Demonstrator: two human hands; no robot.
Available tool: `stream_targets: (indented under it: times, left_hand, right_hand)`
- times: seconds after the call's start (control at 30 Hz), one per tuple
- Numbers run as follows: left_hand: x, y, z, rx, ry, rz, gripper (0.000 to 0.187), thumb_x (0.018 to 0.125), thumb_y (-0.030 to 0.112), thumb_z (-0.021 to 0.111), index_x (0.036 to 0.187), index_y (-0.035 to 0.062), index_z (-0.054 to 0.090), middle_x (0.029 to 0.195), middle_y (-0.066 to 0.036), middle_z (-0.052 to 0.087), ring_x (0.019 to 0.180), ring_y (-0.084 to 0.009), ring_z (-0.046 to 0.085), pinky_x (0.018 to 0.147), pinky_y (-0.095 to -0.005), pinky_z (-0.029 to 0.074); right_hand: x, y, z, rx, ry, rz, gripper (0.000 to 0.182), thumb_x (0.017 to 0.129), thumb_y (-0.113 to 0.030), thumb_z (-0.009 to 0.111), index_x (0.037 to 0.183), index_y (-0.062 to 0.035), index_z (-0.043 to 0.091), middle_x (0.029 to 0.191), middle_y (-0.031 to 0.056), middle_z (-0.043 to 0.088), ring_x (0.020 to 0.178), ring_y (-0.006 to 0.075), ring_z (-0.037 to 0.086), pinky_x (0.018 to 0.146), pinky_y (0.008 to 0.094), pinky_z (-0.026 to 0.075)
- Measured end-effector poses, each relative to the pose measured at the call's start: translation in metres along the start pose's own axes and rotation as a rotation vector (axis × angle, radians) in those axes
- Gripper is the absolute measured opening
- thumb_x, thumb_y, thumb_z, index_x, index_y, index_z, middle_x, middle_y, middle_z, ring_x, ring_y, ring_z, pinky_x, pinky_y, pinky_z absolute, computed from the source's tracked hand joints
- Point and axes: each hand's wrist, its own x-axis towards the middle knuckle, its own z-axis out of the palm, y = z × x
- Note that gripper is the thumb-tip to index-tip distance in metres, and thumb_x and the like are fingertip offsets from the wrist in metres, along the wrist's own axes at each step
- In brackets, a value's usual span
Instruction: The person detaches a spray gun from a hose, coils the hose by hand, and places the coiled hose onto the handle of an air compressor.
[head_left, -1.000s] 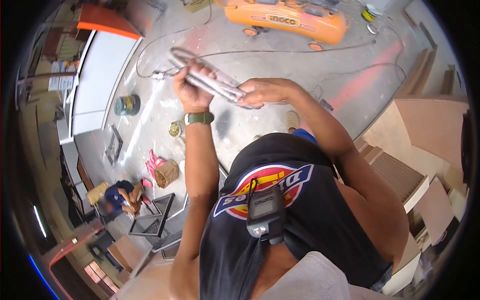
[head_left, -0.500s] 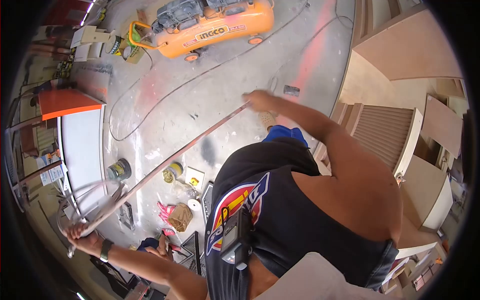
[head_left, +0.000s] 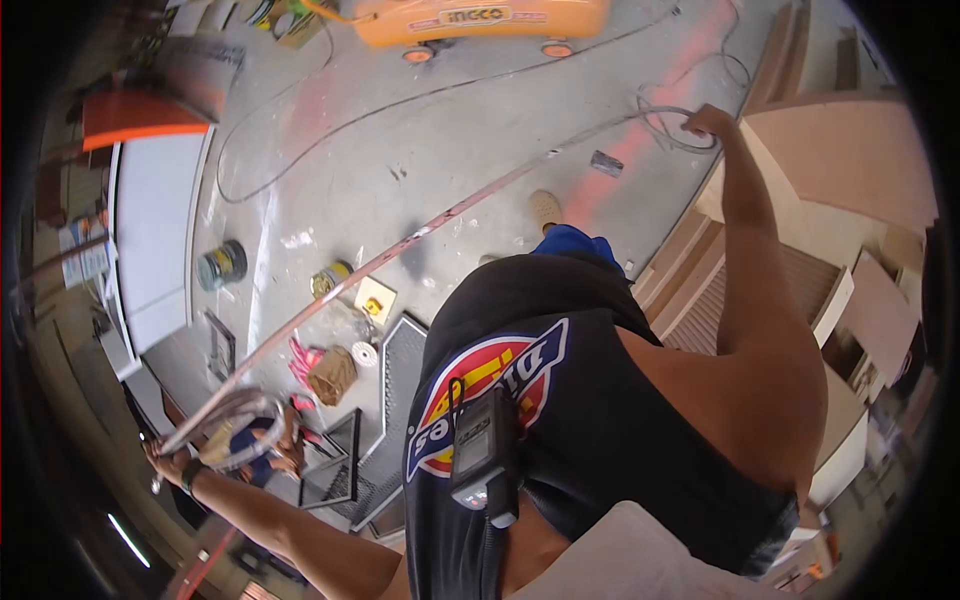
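A long, paint-stained hose [head_left: 390, 252] stretches diagonally between my two hands, above the floor. At the lower left, my left hand [head_left: 168, 465] is closed round its end, with several coiled loops [head_left: 235, 430] hanging beside the wrist, which wears a dark band. A small metal-looking tip shows under those fingers. My right hand [head_left: 712, 122], arm reached far out to the upper right, is closed on the other end of the stretch, where loose loops [head_left: 655, 110] hang. Exact finger placement there is small and hard to make out.
An orange air compressor [head_left: 480, 22] stands at the top, with a thin dark hose [head_left: 400, 98] lying across the floor. Paint cans [head_left: 222, 265], a paper bag [head_left: 332, 376] and black mesh frames [head_left: 395, 385] sit lower left. Wooden cabinets [head_left: 790, 270] line the right. Another person [head_left: 262, 445] is partly visible behind the coil.
My right hand has swung outward to the upper right, so the stretch of hose between my hands is longer. My left hand stays low at the left. The view has shifted, with the compressor now higher.
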Motion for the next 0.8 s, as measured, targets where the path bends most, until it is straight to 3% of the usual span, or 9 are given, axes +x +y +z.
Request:
stream_targets:
  times: [0.1, 0.17, 0.27, 0.33, 0.4, 0.5, 0.6, 0.77, 0.8]
  left_hand:
    - [-0.005, -0.013, -0.018, -0.048, -0.145, -0.116, 0.036, 0.088, 0.011, 0.058, 0.059, 0.016, 0.038, 0.053, 0.004, 0.039, 0.052, -0.0118, 0.041, 0.057, -0.0253, 0.041]
    - [-0.004, -0.036, -0.024, 0.134, -0.101, 0.011, 0.038, 0.093, 0.011, 0.054, 0.06, 0.0174, 0.037, 0.054, 0.005, 0.035, 0.049, -0.0069, 0.036, 0.054, -0.0212, 0.037]
    - [-0.07, -0.095, 0.061, 0.04, -0.346, -0.31, 0.029, 0.094, 0.015, 0.054, 0.069, 0.0159, 0.041, 0.056, 0.008, 0.032, 0.05, -0.003, 0.031, 0.051, -0.022, 0.032]
    - [-0.087, -0.151, 0.11, 0.354, -0.322, -0.18, 0.011, 0.092, 0.018, 0.059, 0.086, 0.0089, 0.06, 0.063, 0.008, 0.04, 0.053, -0.0039, 0.037, 0.053, -0.0225, 0.035]
    - [-0.1, -0.219, 0.156, 0.516, -0.304, -0.229, 0.019, 0.087, 0.024, 0.064, 0.095, 0.0064, 0.064, 0.073, 0.003, 0.053, 0.063, -0.0084, 0.051, 0.059, -0.0235, 0.044]
    - [-0.166, -0.309, 0.238, 0.489, -0.583, -0.306, 0.046, 0.084, 0.032, 0.064, 0.118, 0.0006, 0.06, 0.077, -0.001, 0.055, 0.06, -0.0102, 0.049, 0.059, -0.0253, 0.044]
    - [-0.205, -0.378, 0.285, 0.056, -0.814, -0.57, 0.049, 0.087, 0.025, 0.057, 0.128, -0.0015, 0.05, 0.122, -0.021, 0.061, 0.058, -0.0117, 0.047, 0.056, -0.0267, 0.044]
    - [-0.25, -0.424, 0.322, -0.507, -0.812, -0.564, 0.048, 0.079, 0.026, 0.06, 0.123, 0.007, 0.056, 0.11, -0.018, 0.066, 0.063, -0.0169, 0.049, 0.039, -0.0206, 0.035]
    - [-0.256, -0.42, 0.326, -0.557, -0.791, -0.702, 0.042, 0.077, 0.025, 0.061, 0.116, 0.0099, 0.06, 0.091, -0.01, 0.069, 0.066, -0.0194, 0.05, 0.051, -0.0266, 0.046]
  right_hand:
    - [-0.029, 0.005, -0.021, 0.274, 0.027, 0.018, 0.033, 0.076, -0.037, 0.072, 0.074, -0.0041, 0.069, 0.063, 0.0023, 0.057, 0.059, 0.0131, 0.047, 0.057, 0.0295, 0.039]
    - [-0.009, 0.022, -0.019, 0.588, 0.279, -0.141, 0.032, 0.078, -0.035, 0.072, 0.085, -0.0036, 0.07, 0.069, -0.0019, 0.054, 0.063, 0.012, 0.044, 0.059, 0.0287, 0.036]
    - [0.01, -0.041, -0.056, 0.792, 0.519, -0.268, 0.035, 0.079, -0.035, 0.071, 0.096, -0.0034, 0.07, 0.074, -0.0031, 0.053, 0.068, 0.0115, 0.046, 0.061, 0.0281, 0.035]
    - [-0.043, -0.171, -0.063, 0.733, 0.746, -0.454, 0.036, 0.082, -0.033, 0.07, 0.101, -0.0027, 0.07, 0.075, -0.0021, 0.053, 0.07, 0.0106, 0.046, 0.063, 0.0277, 0.037]
    - [-0.054, -0.284, -0.045, 0.802, 0.734, -0.769, 0.034, 0.086, -0.025, 0.066, 0.113, -0.0041, 0.066, 0.09, 0.0017, 0.064, 0.081, 0.0121, 0.057, 0.075, 0.0268, 0.046]
    - [-0.131, -0.421, 0.01, 0.719, 0.601, -1.157, 0.035, 0.089, -0.017, 0.065, 0.121, -0.0033, 0.062, 0.105, 0.0081, 0.068, 0.091, 0.0144, 0.063, 0.086, 0.0314, 0.051]
    - [-0.207, -0.472, 0.072, 0.831, 0.243, -1.336, 0.035, 0.09, -0.018, 0.065, 0.119, 0.002, 0.061, 0.11, 0.0128, 0.068, 0.099, 0.0161, 0.064, 0.088, 0.0306, 0.05]
    - [-0.247, -0.434, 0.114, 0.727, 0.201, -1.343, 0.024, 0.088, -0.014, 0.064, 0.11, -0.0046, 0.064, 0.087, 0.0189, 0.068, 0.078, 0.0324, 0.067, 0.069, 0.0368, 0.052]
    - [-0.241, -0.424, 0.116, 0.667, 0.196, -1.325, 0.024, 0.087, -0.014, 0.063, 0.11, -0.0047, 0.063, 0.087, 0.0192, 0.067, 0.077, 0.0338, 0.067, 0.069, 0.0381, 0.052]
